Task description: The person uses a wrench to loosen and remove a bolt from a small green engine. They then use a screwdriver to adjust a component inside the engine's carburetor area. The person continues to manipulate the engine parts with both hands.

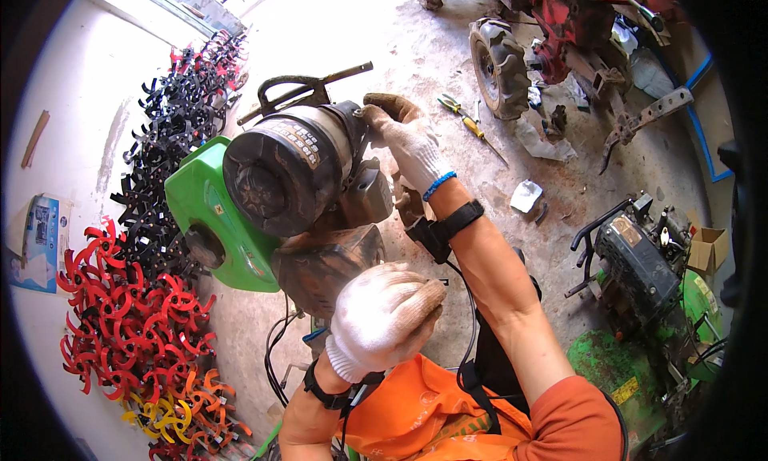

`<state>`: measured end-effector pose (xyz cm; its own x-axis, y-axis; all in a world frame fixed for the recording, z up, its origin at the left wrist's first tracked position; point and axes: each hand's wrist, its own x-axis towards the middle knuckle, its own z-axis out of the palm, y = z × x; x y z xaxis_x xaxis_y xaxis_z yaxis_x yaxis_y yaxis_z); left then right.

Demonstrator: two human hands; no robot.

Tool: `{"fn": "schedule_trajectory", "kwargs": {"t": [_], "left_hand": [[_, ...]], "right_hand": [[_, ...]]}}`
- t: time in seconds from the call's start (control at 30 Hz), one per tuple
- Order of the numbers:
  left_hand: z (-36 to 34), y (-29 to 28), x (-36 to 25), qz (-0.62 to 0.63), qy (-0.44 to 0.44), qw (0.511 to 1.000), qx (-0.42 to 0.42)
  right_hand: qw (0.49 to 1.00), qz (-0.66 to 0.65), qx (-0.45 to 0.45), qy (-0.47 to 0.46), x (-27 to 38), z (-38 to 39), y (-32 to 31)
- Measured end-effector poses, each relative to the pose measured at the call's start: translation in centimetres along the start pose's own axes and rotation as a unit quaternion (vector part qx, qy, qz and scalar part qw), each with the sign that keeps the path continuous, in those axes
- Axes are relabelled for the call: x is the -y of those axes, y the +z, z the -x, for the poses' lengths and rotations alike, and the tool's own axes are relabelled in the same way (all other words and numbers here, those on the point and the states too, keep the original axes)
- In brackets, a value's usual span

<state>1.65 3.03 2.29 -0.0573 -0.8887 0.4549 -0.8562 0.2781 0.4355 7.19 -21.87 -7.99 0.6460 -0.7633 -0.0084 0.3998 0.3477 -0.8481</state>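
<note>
Curved red and black blades (124, 333) are heaped left on the stained concrete floor (564, 241); a red machine (562, 17) is parked far right. At centre, a grimy engine (368, 198) with green tank (200, 201) and round black canister (272, 177) is flanked by 2 knit-gloved hands: right hand (410, 137) curled at its far right, left hand (382, 313) half-closed nearer; whether anything is gripped cannot be told.

The tank (188, 190) looks glossy plastic, the canister (272, 177) matt and dusty, the gloves (374, 321) knitted cloth, the floor (456, 197) rough concrete.
</note>
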Motion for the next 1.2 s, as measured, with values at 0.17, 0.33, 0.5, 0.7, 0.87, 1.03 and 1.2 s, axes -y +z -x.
{"fn": "schedule_trajectory", "kwargs": {"t": [0.17, 0.33, 0.5, 0.7, 0.87, 1.03, 1.2], "left_hand": [[0.0, -0.1, 0.0, -0.004, 0.0, 1.0, 0.011], [0.0, 0.1, 0.0, -0.013, 0.01, 1.0, 0.004], [0.1, 0.2, -0.1, -0.018, -0.007, 1.0, 0.005], [0.2, 0.5, -0.2, -0.026, -0.008, 1.0, -0.001], [0.1, 0.4, -0.3, -0.025, -0.015, 1.0, 0.006], [0.0, 0.3, -0.4, -0.024, -0.02, 1.0, 0.007], [-0.5, 0.3, -0.2, -0.02, 0.019, 1.0, -0.008]], "right_hand": [[0.998, 0.009, 0.055, -0.006, -0.7, -0.9, -1.6], [0.995, -0.052, 0.09, -0.009, -2.0, -1.2, -2.1], [0.995, -0.062, 0.083, -0.016, -3.1, -1.6, -3.4], [0.997, -0.064, 0.028, 0.023, -3.8, -1.4, -4.3], [0.995, -0.052, 0.045, 0.075, -4.1, 1.5, -5.2], [0.996, -0.062, 0.013, 0.069, -3.7, 3.7, -5.1], [0.998, -0.028, -0.009, 0.054, -3.5, 4.2, -4.7]]}}
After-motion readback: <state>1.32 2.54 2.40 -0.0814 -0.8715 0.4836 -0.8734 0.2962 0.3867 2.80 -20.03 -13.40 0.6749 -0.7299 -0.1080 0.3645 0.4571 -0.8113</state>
